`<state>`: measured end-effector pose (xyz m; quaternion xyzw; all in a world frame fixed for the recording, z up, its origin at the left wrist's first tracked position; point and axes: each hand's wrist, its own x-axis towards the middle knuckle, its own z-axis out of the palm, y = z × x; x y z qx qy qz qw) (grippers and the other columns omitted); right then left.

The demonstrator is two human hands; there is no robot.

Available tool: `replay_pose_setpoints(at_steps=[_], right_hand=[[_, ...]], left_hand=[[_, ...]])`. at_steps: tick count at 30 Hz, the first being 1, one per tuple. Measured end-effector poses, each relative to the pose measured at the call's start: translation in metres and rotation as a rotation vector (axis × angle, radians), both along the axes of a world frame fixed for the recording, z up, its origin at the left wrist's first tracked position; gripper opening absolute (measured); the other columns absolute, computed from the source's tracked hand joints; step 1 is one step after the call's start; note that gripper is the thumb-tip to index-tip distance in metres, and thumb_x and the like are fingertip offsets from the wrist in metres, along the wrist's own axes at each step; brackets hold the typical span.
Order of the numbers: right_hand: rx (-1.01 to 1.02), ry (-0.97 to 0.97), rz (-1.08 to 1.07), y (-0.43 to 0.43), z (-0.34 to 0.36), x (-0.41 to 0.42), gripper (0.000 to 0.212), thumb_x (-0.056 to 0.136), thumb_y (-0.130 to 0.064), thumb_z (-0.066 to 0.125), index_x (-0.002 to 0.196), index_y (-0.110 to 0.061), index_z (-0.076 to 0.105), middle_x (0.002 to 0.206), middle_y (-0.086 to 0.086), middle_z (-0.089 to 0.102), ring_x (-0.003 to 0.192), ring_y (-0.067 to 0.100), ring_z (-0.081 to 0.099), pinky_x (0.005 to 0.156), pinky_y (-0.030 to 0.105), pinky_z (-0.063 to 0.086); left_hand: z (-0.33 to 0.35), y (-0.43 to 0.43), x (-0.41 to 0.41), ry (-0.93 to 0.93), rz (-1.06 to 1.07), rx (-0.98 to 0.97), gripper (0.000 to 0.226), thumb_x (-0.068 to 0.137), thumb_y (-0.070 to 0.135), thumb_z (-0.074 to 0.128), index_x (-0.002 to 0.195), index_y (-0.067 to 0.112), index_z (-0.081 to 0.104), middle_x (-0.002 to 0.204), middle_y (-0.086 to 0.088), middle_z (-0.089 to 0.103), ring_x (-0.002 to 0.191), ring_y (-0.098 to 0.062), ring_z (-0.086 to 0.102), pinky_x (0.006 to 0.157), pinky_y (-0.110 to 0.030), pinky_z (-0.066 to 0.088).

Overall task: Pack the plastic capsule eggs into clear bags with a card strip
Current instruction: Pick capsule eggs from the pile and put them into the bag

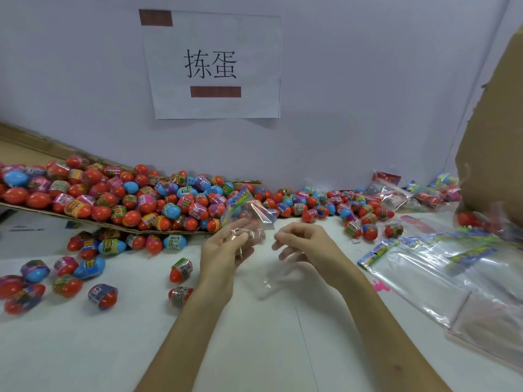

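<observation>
1. We are gripping a clear bag [256,213] in our left hand [223,250], fingers curling round its film.
2. Our right hand [305,244] is curling beside it; whether it is pinching film we cannot tell.
3. Capsule eggs [141,205] are lying heaped on cardboard [22,148] beyond.

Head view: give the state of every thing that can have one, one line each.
left hand, grips the clear bag.
right hand, fingers curled; grip unclear through blur.
clear bag, held up, no egg plainly inside.
card strip, at the bag's top.
egg pile, loose, unbagged.
spare bags, flat, empty.
filled bags, hold eggs.
</observation>
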<state>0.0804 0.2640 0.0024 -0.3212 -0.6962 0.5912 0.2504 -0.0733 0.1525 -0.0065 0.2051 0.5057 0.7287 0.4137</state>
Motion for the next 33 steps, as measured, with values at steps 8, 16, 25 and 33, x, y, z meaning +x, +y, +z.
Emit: replay_pose_setpoints(at_steps=[8, 16, 25, 33], right_hand=[[0.059, 0.154, -0.111, -0.005, -0.004, -0.008, 0.011, 0.097, -0.019, 0.067, 0.095, -0.010, 0.073, 0.081, 0.009, 0.075, 0.067, 0.019, 0.070, 0.062, 0.025, 0.056], [0.097, 0.151, -0.121, -0.010, -0.004, -0.014, 0.018, 0.096, -0.029, 0.069, 0.081, -0.021, 0.073, 0.075, 0.005, 0.073, 0.065, 0.016, 0.067, 0.062, 0.027, 0.054], [0.046, 0.085, 0.042, -0.010, 0.000, -0.013, 0.075, 0.073, -0.040, 0.086, 0.138, -0.035, 0.051, 0.114, 0.000, 0.068, 0.087, 0.017, 0.072, 0.074, 0.032, 0.059], [0.642, 0.042, -0.090, -0.024, -0.006, -0.021, 0.059, 0.078, -0.033, 0.076, 0.135, -0.036, 0.061, 0.143, -0.020, 0.046, 0.131, -0.003, 0.042, 0.096, 0.012, 0.041]], left_hand=[[-0.001, 0.000, 0.003, -0.098, -0.270, -0.092, 0.025, 0.095, 0.026, 0.070, 0.117, 0.015, 0.074, 0.115, -0.002, 0.079, 0.093, -0.016, 0.078, 0.076, -0.029, 0.055], [-0.001, -0.003, 0.006, 0.117, -0.145, -0.147, 0.018, 0.098, 0.028, 0.069, 0.100, 0.013, 0.078, 0.097, -0.002, 0.081, 0.080, -0.014, 0.077, 0.074, -0.026, 0.054], [0.002, -0.003, 0.007, 0.054, 0.007, -0.105, 0.018, 0.094, 0.030, 0.074, 0.095, 0.012, 0.080, 0.087, -0.006, 0.080, 0.072, -0.016, 0.075, 0.066, -0.027, 0.058], [0.002, -0.003, 0.006, 0.079, 0.081, -0.073, 0.014, 0.096, 0.028, 0.073, 0.090, 0.019, 0.082, 0.088, -0.004, 0.081, 0.075, -0.016, 0.078, 0.065, -0.027, 0.060]])
